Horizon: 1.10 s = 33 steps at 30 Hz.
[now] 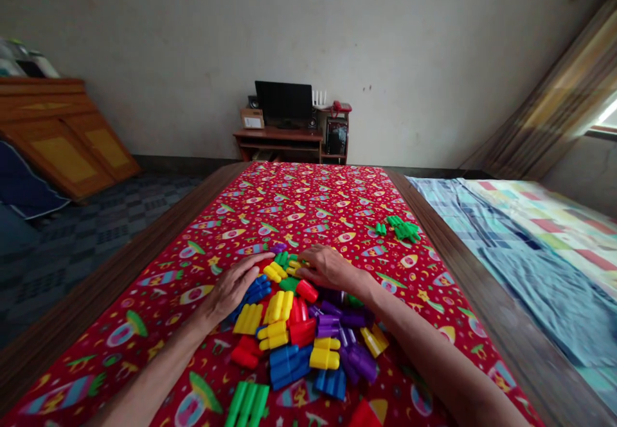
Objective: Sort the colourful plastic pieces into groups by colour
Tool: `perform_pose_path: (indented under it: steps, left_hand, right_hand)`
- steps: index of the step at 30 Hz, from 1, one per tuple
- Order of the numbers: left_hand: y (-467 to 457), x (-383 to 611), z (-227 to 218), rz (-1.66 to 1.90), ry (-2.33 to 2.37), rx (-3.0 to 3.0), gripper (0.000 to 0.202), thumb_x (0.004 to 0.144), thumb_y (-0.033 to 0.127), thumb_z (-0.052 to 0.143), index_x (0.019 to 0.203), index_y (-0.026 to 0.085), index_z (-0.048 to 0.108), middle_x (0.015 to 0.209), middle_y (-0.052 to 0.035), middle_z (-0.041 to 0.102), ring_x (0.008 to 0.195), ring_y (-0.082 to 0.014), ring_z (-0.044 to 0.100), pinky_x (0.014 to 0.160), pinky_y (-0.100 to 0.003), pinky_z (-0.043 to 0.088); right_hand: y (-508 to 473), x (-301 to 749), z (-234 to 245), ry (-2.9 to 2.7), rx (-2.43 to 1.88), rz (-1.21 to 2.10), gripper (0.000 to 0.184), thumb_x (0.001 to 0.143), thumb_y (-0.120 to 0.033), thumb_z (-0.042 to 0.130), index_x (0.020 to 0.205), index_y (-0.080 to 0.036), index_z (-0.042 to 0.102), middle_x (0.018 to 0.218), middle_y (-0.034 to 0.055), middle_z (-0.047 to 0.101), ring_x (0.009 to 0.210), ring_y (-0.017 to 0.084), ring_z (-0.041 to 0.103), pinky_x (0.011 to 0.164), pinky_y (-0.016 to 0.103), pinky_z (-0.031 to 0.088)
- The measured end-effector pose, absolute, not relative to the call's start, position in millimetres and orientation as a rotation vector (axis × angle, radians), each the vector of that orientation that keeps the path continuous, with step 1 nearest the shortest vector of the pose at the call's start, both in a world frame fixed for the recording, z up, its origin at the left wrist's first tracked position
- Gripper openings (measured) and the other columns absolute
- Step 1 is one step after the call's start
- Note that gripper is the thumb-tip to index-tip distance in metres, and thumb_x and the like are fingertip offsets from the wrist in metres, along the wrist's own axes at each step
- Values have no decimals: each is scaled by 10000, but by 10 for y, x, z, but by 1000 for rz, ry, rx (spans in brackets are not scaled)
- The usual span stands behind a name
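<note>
A heap of plastic building blocks in several colours lies on the red tablecloth. My left hand [234,287] rests at the heap's left edge with fingers stretched out, over blue blocks [257,290] and near a yellow block [275,272]. My right hand [328,266] is at the far side, its fingers curled down beside a small yellow block [294,267] and green blocks [282,258]; what its fingertips hold is hidden. Between my forearms lie red blocks [303,332], purple blocks [357,361] and a large blue block [289,366].
A separate group of green blocks [403,229] sits toward the right edge of the tablecloth [313,189]. Near me are a ribbed green block [247,405] and a red one [365,414]. Beyond stands a desk with a monitor [284,102]; a bed [530,253] is at right.
</note>
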<state>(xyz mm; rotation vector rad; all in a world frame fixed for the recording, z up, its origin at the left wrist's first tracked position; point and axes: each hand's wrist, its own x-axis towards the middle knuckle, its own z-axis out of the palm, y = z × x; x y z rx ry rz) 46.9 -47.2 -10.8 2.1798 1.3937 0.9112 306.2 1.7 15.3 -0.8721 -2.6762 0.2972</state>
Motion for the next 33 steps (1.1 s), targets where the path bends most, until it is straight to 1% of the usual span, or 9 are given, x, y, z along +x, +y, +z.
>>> perform_pose_path:
  steps: [3, 5, 8, 11, 13, 19, 23, 27, 33]
  left_hand:
    - [-513, 509, -78, 840, 1331, 2258, 443, 929, 457, 408, 1247, 198, 575, 1290, -91, 627, 1218, -248, 557, 1056, -358, 424]
    - [-520, 524, -73, 854, 1335, 2267, 392, 918, 448, 435, 1170, 189, 588, 1223, -96, 653, 1174, -244, 581, 1036, -351, 436]
    - [-513, 532, -70, 879, 1338, 2236, 319, 920, 441, 427, 1045, 189, 578, 1088, -79, 684, 1070, -230, 626, 960, -325, 481]
    - [-501, 539, -59, 892, 1279, 2261, 288, 931, 421, 403, 908, 195, 579, 1007, -74, 688, 1041, -225, 628, 936, -316, 489]
    - [-495, 547, -50, 905, 1247, 2280, 294, 934, 409, 399, 851, 198, 586, 1000, -81, 691, 1061, -226, 617, 960, -321, 478]
    - [-496, 554, -36, 920, 1274, 2261, 319, 923, 430, 410, 819, 203, 608, 1004, -89, 709, 1043, -233, 627, 969, -345, 485]
    - [-490, 550, -40, 926, 1264, 2238, 334, 922, 433, 410, 830, 199, 630, 966, -86, 718, 1020, -233, 638, 954, -343, 497]
    - [-484, 556, -36, 926, 1256, 2238, 343, 922, 432, 406, 843, 199, 646, 956, -80, 722, 1030, -236, 636, 968, -352, 493]
    - [-488, 554, -31, 941, 1251, 2261, 317, 925, 400, 407, 840, 204, 640, 995, -79, 714, 1077, -234, 616, 997, -354, 482]
  right_hand:
    - [-6, 3153, 256, -2675, -1156, 283, 345, 949, -429, 500, 836, -166, 693, 726, 73, 695, 695, 166, 646, 638, 246, 404]
    - [-21, 3171, 299, -2641, -1319, 181, 406, 975, -419, 441, 786, -159, 689, 710, 102, 686, 715, 192, 652, 666, 272, 416]
    - [-39, 3099, 273, -2553, -1306, 67, 308, 965, -369, 470, 932, -144, 679, 911, 149, 697, 909, 245, 644, 794, 326, 444]
    - [-53, 3003, 188, -2607, -970, 157, 296, 935, -361, 532, 1120, -152, 630, 1076, 134, 672, 1036, 231, 606, 881, 321, 440]
    - [-59, 2975, 141, -2645, -848, 262, 283, 912, -338, 571, 1135, -176, 635, 1058, 101, 684, 1014, 208, 618, 892, 303, 440]
    - [-18, 3030, 155, -2467, -937, 549, 319, 761, -107, 641, 1063, -199, 686, 1024, 61, 722, 956, 189, 655, 840, 266, 470]
    - [119, 3209, 314, -2161, -1073, 561, 309, 758, -110, 608, 1037, -208, 699, 967, 25, 739, 857, 164, 671, 767, 244, 488]
    - [343, 3700, 448, -1953, -1276, 357, 242, 811, -185, 556, 987, -196, 722, 833, 23, 745, 746, 159, 671, 690, 231, 468]
    - [568, 4517, 337, -1796, -1826, -31, 282, 848, -208, 482, 946, -165, 743, 813, 94, 742, 759, 206, 677, 654, 257, 426]
